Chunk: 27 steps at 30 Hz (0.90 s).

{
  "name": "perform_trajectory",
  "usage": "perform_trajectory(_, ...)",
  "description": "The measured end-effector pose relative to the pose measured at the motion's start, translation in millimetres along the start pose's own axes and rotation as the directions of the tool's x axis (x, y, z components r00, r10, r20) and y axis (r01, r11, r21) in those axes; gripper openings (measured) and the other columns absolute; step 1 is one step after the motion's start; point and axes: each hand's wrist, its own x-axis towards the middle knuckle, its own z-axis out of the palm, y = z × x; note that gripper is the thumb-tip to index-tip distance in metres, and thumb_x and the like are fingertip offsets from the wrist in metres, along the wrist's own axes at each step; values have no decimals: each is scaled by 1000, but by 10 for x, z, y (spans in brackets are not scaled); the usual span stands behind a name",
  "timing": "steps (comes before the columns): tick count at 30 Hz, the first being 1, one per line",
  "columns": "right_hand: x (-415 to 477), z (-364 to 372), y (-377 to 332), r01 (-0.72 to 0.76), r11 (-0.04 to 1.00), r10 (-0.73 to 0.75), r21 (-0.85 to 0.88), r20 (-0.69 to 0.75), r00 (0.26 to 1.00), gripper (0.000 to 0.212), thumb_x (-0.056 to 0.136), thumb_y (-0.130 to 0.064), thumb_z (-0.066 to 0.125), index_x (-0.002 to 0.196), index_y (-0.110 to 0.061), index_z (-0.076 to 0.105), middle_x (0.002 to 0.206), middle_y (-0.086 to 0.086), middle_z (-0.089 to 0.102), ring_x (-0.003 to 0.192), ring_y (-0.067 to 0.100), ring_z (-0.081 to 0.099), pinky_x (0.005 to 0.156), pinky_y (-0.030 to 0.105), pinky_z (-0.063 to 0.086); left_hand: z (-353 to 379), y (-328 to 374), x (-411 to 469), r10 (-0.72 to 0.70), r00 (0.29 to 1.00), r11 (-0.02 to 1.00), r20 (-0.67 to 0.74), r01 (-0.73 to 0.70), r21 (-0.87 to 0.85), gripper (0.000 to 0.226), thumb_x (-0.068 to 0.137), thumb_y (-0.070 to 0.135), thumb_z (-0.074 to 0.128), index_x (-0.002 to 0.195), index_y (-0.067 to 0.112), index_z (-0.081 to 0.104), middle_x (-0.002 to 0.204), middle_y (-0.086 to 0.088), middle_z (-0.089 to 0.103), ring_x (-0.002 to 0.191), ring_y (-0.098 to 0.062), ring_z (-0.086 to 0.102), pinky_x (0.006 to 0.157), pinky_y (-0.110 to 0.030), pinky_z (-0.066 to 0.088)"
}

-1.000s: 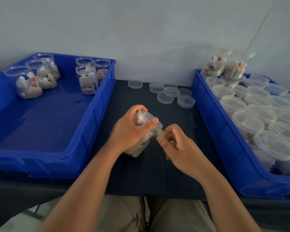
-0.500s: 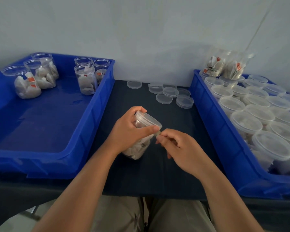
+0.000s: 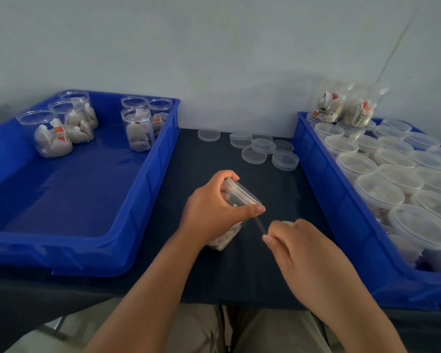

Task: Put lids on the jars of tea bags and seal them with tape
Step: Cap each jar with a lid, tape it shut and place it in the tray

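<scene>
Pulled back from the jar (image 3: 225,238), pinching tight tape (image 3: 260,225) in the right hand (image 3: 303,243), gripping that tilted jar in the left hand (image 3: 214,212) over the table (image 3: 239,271) (sealing; next, wind it round the lid (image 3: 242,193)).

The worktop (image 3: 239,276) is plain dark navy. The left bin (image 3: 87,253) on its left edge and the right bin (image 3: 323,189) on its right edge are bright blue. At the middle, the jar (image 3: 242,197) is clear, its tea bags (image 3: 225,238) off-white and the tape (image 3: 260,225) transparent. The open jars (image 3: 138,128) hold off-white bags with orange-red tags (image 3: 59,129). The loose lids (image 3: 262,145) at the back edge are clear, the lidded jars (image 3: 377,192) milky-topped. The wall (image 3: 214,47) is pale grey.
</scene>
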Motion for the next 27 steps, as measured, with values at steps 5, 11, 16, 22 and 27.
perform_trajectory(5,-97,-84,-26,-44,998,47,-51,60,997,32,107,-56,28,78,-45,28,82,-12,45,68,4,51,59,21,39,54,33,-22,-5,999,1000,-36,5,-7,76,54,90,71,118,61,42,108,26,59,103,9,57,82,-25,54)
perform_trajectory(11,-232,-300,-118,12,1000,-11,-10,92,996,33,109,-56,25,80,-42,30,90,-13,45,76,2,51,70,18,42,124,17,8,-40,993,999,-109,39,-7,78,51,90,72,117,61,43,101,30,59,95,10,58,77,-24,53)
perform_trajectory(16,-493,-233,-281,207,978,-208,-19,-86,974,30,103,-57,36,80,-47,20,73,-25,29,50,-10,31,48,7,27,-318,-178,313,-146,938,989,-313,147,-21,77,54,85,73,119,52,47,97,30,54,89,7,56,68,-20,44)
perform_trajectory(22,110,224,72,61,994,-39,96,-215,976,27,102,-58,27,98,-45,51,88,-18,52,68,-1,55,61,18,45,-208,-252,158,-136,931,988,-338,104,-112,68,55,80,80,111,61,46,103,36,60,93,16,60,71,-17,45)
perform_trajectory(27,508,782,327,41,994,-44,-105,-26,999,33,108,-40,54,140,-45,54,123,-10,54,100,6,58,84,28,58,-314,-305,97,-167,936,971,-309,101,-218,71,57,76,78,118,50,52,107,21,67,93,12,63,70,-11,46)
